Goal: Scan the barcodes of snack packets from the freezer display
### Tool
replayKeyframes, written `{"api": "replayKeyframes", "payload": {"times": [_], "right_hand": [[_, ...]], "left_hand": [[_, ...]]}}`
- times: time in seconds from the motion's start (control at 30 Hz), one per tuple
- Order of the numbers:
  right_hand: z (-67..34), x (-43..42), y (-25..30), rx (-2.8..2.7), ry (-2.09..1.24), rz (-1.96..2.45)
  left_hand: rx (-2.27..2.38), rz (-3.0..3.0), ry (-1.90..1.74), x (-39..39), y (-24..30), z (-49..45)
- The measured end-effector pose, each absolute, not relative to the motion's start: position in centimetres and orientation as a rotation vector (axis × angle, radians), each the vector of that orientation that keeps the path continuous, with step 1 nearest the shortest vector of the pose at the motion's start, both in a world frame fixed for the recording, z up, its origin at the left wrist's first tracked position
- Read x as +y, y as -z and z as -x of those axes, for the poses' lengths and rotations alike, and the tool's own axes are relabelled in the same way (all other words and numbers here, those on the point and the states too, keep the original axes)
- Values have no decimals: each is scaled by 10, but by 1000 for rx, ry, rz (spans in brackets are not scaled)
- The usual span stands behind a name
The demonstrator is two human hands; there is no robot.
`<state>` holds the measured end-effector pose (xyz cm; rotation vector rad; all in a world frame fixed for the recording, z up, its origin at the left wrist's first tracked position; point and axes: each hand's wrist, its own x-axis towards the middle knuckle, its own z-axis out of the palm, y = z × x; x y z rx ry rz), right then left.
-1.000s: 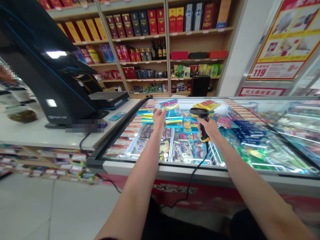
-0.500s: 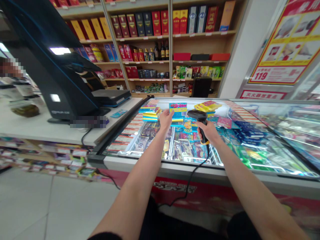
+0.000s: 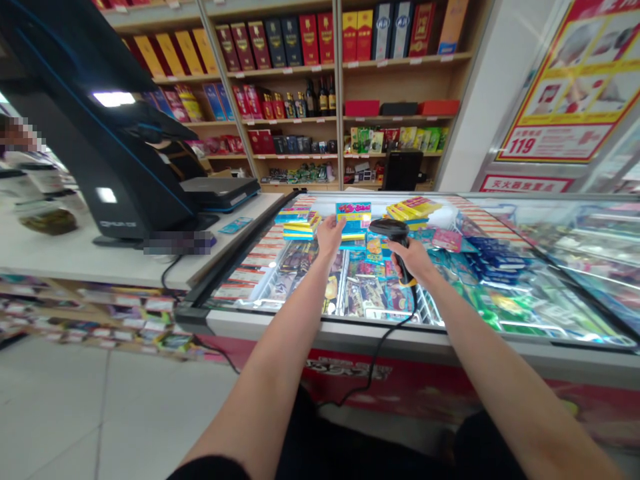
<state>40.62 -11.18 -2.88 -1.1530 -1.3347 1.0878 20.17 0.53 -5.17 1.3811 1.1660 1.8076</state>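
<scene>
My left hand pinches the left edge of a blue and yellow packet with pink lettering, held upright above the glass of the chest freezer. Closed round the handle of a black barcode scanner is my right hand. The scanner's head points left toward the packet, a short gap apart from it. Its black cable hangs down over the freezer front. Stacks of similar yellow and blue packets lie on the glass, one on the left and another on the right.
At the left a black checkout terminal stands on a white counter, with a scale beside it. A blue packet lies near the counter's edge. Shelves of boxes and bottles line the back wall. Part of another person shows far left.
The scanner in my right hand has shifted slightly left, closer to the packet. My left hand keeps its hold on the packet. The view has shifted slightly.
</scene>
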Motion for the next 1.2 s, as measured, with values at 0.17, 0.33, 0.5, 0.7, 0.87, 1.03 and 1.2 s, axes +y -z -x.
{"api": "replayKeyframes", "payload": {"times": [0.17, 0.33, 0.5, 0.7, 0.87, 1.03, 1.2], "right_hand": [[-407, -113, 27, -1326, -1125, 1156], [-409, -111, 27, -1314, -1113, 1159], [-412, -113, 24, -1263, -1163, 1096], [-418, -120, 17, -1262, -1165, 1157], [-419, -125, 9, -1252, -1178, 1192], [-418, -130, 0, -1265, -1177, 1258], [-418, -130, 0, -1292, -1172, 1277]], "left_hand": [[1153, -1389, -1809, 7, 54, -201], [1130, -1389, -1807, 3, 53, -202], [1086, -1385, -1824, 1, 51, -205], [1088, -1396, -1817, -1, 50, -209], [1099, -1382, -1812, -1, 50, -208], [1088, -1358, -1808, 6, 55, -208], [1089, -1335, -1822, 6, 57, -213]]}}
